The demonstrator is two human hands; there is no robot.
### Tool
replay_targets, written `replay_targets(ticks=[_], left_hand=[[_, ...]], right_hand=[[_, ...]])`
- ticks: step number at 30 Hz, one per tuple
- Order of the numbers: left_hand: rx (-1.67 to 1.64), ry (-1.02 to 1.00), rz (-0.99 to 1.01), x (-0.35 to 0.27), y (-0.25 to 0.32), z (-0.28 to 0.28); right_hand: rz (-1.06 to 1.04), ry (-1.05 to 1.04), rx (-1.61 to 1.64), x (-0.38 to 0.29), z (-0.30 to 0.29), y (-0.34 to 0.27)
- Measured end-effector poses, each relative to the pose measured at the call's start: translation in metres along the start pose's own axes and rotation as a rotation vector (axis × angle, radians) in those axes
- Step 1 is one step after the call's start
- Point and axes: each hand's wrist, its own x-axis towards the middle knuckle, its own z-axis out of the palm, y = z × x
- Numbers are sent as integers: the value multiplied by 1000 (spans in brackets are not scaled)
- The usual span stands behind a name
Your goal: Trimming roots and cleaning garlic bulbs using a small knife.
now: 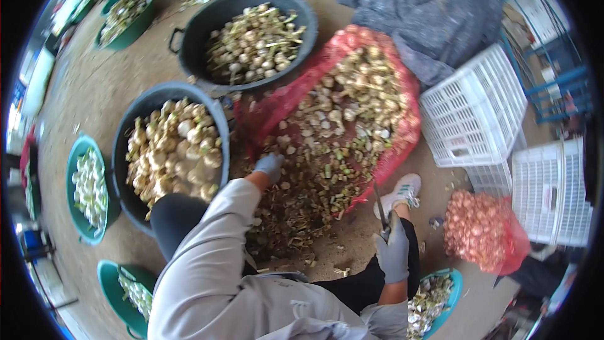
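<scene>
My left hand (269,168), in a grey glove, reaches to the left edge of an opened red mesh sack (290,104); its fingers are partly hidden, and whether they hold anything is unclear. Whole garlic bulbs (365,73) lie on the sack's far part, with cut stems and trimmings (325,174) nearer me. My right hand (393,251), also gloved, grips the handle of a knife (379,203), its blade pointing up and away above my thigh. Left of my left hand stands a dark round tub (226,151) of garlic bulbs (174,146).
Another dark tub (309,33) of garlic stands beyond. Green basins (71,189) line the left side, and a teal basin (455,288) sits at lower right. White plastic crates (472,108), a full red mesh bag (476,231) and a dark tarp (434,4) are on the right.
</scene>
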Motion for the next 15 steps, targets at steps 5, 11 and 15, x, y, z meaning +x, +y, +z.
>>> replay_targets(ticks=[5,11,15], left_hand=[[124,768,127,41,-19,-131],[287,724,-322,77,24,-261],[314,810,301,121,107,-242]], right_hand=[[-20,29,201,11,-8,-11],[-7,184,221,11,-16,2],[134,293,537,14,-25,8]])
